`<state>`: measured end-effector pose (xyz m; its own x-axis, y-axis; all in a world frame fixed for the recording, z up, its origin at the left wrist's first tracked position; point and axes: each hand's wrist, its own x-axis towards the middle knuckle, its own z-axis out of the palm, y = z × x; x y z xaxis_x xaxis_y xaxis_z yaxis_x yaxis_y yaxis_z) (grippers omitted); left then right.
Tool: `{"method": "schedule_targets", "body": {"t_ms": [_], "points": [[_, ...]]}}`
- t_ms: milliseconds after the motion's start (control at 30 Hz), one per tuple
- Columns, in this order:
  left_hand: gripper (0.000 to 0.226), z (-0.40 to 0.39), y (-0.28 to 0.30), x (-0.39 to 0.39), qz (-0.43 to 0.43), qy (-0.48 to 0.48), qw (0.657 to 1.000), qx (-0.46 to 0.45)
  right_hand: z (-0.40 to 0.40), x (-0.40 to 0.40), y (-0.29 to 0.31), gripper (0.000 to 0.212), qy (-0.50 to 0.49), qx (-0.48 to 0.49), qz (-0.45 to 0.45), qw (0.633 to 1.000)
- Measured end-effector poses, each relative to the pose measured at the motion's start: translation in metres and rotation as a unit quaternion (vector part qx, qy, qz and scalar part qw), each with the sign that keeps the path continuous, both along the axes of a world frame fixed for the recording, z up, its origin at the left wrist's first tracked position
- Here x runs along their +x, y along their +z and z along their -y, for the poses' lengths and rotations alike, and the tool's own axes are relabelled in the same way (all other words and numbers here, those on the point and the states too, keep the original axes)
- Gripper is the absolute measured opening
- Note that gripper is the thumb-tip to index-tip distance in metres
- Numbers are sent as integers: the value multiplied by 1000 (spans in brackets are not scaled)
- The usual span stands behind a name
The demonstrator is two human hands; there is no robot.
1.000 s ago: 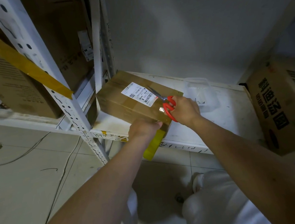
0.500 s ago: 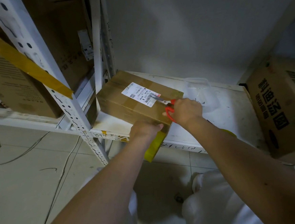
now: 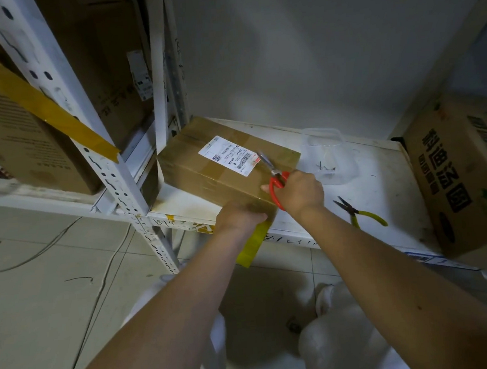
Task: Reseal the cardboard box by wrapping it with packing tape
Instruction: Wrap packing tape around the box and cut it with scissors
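Note:
A brown cardboard box [image 3: 206, 172] with a white shipping label [image 3: 230, 155] lies on a white shelf [image 3: 379, 179]. My left hand [image 3: 240, 216] grips the box's near corner, where a strip of yellow packing tape [image 3: 253, 244] hangs down over the shelf edge. My right hand [image 3: 301, 191] holds red-handled scissors [image 3: 275, 179], their blades lying on the box top just right of the label. The tape roll is not visible.
Yellow-handled pliers [image 3: 361, 213] lie on the shelf to the right of my right arm. A clear plastic container [image 3: 328, 154] stands behind the box. A large printed carton [image 3: 465, 172] fills the shelf's right end. White rack uprights [image 3: 100, 154] and stored cartons [image 3: 20, 137] stand at left.
My right hand has shifted slightly right and the scissor blades have slid along the box top beside the label. My right arm no longer hides the pliers. My left hand stays on the corner.

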<state>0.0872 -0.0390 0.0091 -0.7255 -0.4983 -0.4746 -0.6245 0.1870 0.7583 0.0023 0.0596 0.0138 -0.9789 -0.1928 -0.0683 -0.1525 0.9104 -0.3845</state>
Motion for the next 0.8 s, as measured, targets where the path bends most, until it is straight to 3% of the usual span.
{"method": "schedule_targets", "body": {"t_ms": [167,333,433,700,800], "points": [[23,-2,1,1,-9,2,999,35,-2,-3,-9,51,-47,-117,14,992],[27,-2,2,3,-13,1,998,59,0,-2,-10,66,6,-59,4,998],[19,-1,1,5,-6,-3,997,74,0,-5,-7,79,17,-41,54,998],[57,7,-8,13,57,-35,996,63,3,-16,-1,81,12,-65,143,988],[56,9,-8,11,50,-20,997,64,4,-19,0,82,6,-75,160,984]]}}
